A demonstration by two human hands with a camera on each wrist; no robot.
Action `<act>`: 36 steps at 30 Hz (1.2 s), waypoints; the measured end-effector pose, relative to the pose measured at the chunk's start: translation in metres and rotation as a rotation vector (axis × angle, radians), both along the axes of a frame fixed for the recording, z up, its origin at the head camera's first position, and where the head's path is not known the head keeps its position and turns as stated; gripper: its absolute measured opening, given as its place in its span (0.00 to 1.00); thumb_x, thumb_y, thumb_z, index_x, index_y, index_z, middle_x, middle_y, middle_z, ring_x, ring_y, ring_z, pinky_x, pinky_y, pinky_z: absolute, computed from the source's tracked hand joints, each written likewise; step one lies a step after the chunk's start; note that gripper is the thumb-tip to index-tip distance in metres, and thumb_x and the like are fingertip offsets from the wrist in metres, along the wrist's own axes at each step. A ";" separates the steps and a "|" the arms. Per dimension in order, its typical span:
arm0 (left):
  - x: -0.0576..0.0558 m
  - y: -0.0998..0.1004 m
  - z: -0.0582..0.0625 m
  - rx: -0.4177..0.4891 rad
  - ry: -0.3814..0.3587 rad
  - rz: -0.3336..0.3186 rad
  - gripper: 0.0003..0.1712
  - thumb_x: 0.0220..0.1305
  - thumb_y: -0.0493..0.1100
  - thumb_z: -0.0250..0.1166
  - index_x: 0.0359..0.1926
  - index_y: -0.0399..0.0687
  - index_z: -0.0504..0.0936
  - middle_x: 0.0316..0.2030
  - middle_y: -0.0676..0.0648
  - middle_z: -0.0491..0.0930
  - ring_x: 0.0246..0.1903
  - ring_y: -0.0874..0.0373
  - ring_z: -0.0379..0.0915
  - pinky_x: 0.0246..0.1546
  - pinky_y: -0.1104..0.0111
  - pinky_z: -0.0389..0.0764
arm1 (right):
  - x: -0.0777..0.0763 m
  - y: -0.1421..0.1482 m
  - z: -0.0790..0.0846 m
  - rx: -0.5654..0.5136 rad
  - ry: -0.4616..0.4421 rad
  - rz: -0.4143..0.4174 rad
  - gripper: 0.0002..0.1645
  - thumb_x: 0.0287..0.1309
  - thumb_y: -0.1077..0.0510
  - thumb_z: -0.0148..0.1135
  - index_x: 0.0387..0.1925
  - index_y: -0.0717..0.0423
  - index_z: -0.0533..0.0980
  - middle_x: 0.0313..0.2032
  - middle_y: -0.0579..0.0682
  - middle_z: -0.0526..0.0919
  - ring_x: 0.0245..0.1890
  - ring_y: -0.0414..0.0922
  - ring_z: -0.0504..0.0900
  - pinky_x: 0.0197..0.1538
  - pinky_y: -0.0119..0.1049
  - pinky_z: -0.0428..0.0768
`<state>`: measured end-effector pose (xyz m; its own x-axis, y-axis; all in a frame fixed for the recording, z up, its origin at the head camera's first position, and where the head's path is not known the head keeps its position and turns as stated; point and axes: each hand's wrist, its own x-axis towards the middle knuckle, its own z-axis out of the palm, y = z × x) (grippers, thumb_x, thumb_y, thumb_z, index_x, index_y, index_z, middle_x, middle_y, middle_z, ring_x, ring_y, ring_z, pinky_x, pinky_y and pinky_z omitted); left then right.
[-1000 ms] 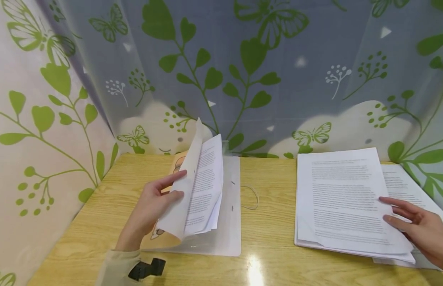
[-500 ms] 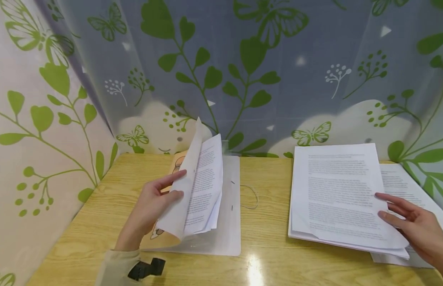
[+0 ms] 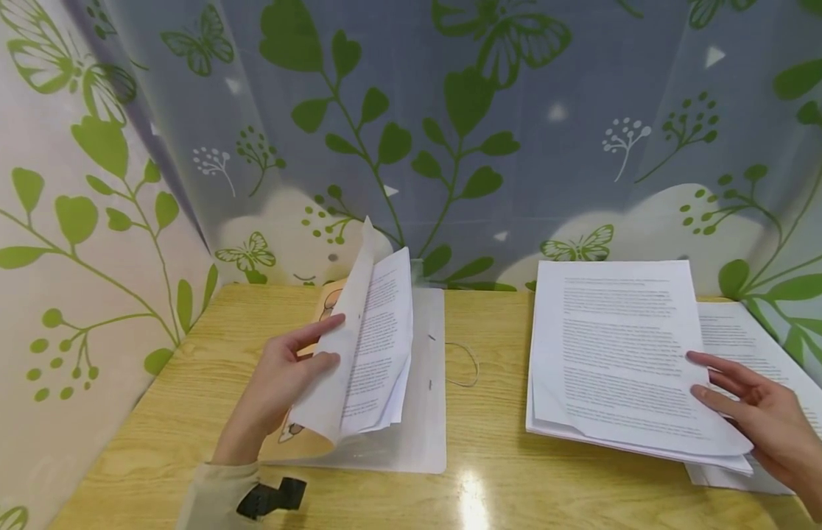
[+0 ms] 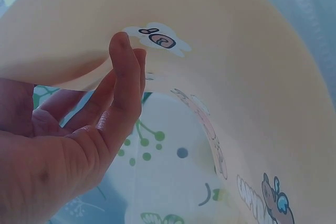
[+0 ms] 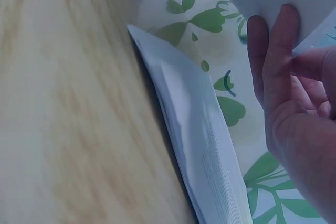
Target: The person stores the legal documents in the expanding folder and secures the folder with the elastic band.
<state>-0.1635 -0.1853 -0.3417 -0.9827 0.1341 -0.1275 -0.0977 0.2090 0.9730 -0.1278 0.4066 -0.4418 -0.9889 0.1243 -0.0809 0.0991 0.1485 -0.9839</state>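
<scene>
My left hand [image 3: 334, 340] pinches the raised orange cartoon cover [image 3: 331, 302] and several printed sheets [image 3: 378, 338] of a clear plastic folder [image 3: 427, 412] lying at the table's left. In the left wrist view my fingers [image 4: 126, 77] lie against the curved orange cover [image 4: 252, 77]. My right hand [image 3: 699, 375] holds the right edge of a stack of printed papers [image 3: 616, 346] at the table's right, fingers on top, thumb hidden. The right wrist view shows my fingertips [image 5: 278, 40] on white paper and the stack's edge [image 5: 205, 145] over the wood.
More printed sheets [image 3: 749, 338] lie under the stack at the far right. A thin elastic loop [image 3: 469, 366] lies beside the folder on the wooden table [image 3: 490, 442]. A leaf-and-butterfly curtain [image 3: 451, 132] closes off the back and left.
The right hand has slid the paper stack leftward and a little away from me. The left hand and the raised folder pages have stayed in place.
</scene>
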 end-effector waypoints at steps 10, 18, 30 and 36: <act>0.000 0.000 -0.001 0.001 0.006 0.005 0.32 0.69 0.35 0.60 0.73 0.53 0.72 0.73 0.40 0.67 0.41 0.54 0.86 0.34 0.65 0.88 | -0.006 -0.013 0.012 -0.108 0.014 0.058 0.29 0.68 0.65 0.62 0.65 0.37 0.78 0.48 0.22 0.81 0.40 0.28 0.81 0.33 0.30 0.85; -0.001 -0.001 -0.001 0.003 0.003 0.010 0.32 0.69 0.34 0.60 0.73 0.52 0.72 0.72 0.40 0.67 0.41 0.54 0.85 0.35 0.65 0.88 | -0.007 -0.030 0.018 -0.168 0.040 0.097 0.29 0.68 0.69 0.61 0.61 0.36 0.80 0.47 0.26 0.86 0.35 0.33 0.86 0.30 0.32 0.85; -0.001 0.000 0.000 -0.030 0.018 0.004 0.31 0.70 0.35 0.60 0.73 0.53 0.73 0.71 0.38 0.68 0.42 0.53 0.85 0.35 0.65 0.88 | -0.009 -0.044 0.018 -0.109 0.006 0.107 0.28 0.69 0.65 0.62 0.63 0.35 0.79 0.48 0.23 0.84 0.39 0.30 0.82 0.31 0.31 0.85; -0.001 0.001 0.001 -0.024 0.010 0.002 0.31 0.70 0.35 0.60 0.73 0.53 0.72 0.72 0.39 0.68 0.42 0.53 0.85 0.36 0.65 0.88 | -0.010 -0.052 0.018 -0.077 -0.008 0.102 0.28 0.69 0.64 0.62 0.64 0.36 0.79 0.48 0.20 0.81 0.42 0.28 0.80 0.33 0.30 0.84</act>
